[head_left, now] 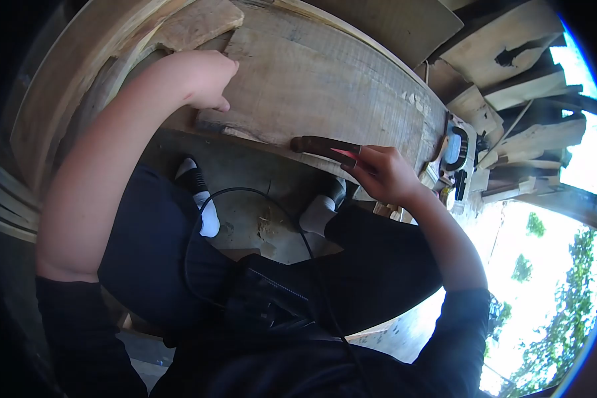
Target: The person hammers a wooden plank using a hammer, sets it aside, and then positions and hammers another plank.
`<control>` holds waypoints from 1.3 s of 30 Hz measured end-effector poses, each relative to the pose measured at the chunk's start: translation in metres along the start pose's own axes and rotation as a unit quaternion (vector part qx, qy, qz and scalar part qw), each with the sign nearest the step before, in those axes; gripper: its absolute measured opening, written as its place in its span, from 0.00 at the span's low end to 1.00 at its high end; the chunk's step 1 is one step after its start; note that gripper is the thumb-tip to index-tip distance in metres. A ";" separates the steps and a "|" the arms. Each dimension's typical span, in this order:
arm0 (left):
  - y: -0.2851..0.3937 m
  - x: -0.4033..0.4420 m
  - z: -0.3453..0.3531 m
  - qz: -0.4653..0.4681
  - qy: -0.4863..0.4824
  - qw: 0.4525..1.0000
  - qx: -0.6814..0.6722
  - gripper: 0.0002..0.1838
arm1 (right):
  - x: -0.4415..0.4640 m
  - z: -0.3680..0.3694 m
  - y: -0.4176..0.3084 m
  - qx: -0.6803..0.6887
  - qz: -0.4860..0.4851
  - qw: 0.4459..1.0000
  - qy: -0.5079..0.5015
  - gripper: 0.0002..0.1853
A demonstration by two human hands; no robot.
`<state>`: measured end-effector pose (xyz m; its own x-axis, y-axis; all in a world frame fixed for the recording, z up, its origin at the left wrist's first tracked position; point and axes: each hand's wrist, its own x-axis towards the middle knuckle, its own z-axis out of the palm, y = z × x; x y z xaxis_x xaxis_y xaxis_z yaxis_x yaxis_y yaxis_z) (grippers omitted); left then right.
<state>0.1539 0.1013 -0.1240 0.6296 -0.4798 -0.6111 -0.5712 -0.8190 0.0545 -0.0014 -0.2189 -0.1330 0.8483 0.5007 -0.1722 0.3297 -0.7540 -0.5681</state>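
A wide wooden board (325, 79) lies across the work surface in front of me. My left hand (212, 79) is over the board's left end, its thumb and a finger pointing right and apart, with nothing visible between them. Close to the board's front edge, my right hand (385, 174) grips a dark curved tool (325, 147) with a rounded brown end and some red near my fingers. The tool's rounded end points left, over the board's edge.
Stacked wood pieces (530, 119) stand at the upper right. A brush-like object (456, 149) and small items sit at the board's right end. Curved wooden parts (66, 99) are at the left. A black cable (245, 190) loops over my lap above the floor.
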 end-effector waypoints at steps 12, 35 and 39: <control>0.022 0.006 0.001 -0.059 -0.006 0.998 0.001 0.50 | -0.033 -0.007 0.020 -0.001 -0.019 0.998 0.064 0.13; 0.034 0.009 0.008 -0.077 0.022 0.997 0.019 0.49 | -0.095 -0.024 0.048 0.001 0.105 0.992 0.067 0.14; 0.036 0.008 0.009 -0.083 0.023 0.996 0.011 0.49 | -0.107 -0.031 0.047 -0.008 0.161 0.986 0.054 0.14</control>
<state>0.1338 0.0709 -0.1345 0.7394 -0.3522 -0.5738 -0.4677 -0.8817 -0.0615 -0.0640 -0.3208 -0.1164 0.9487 0.1878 -0.2543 0.0427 -0.8732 -0.4855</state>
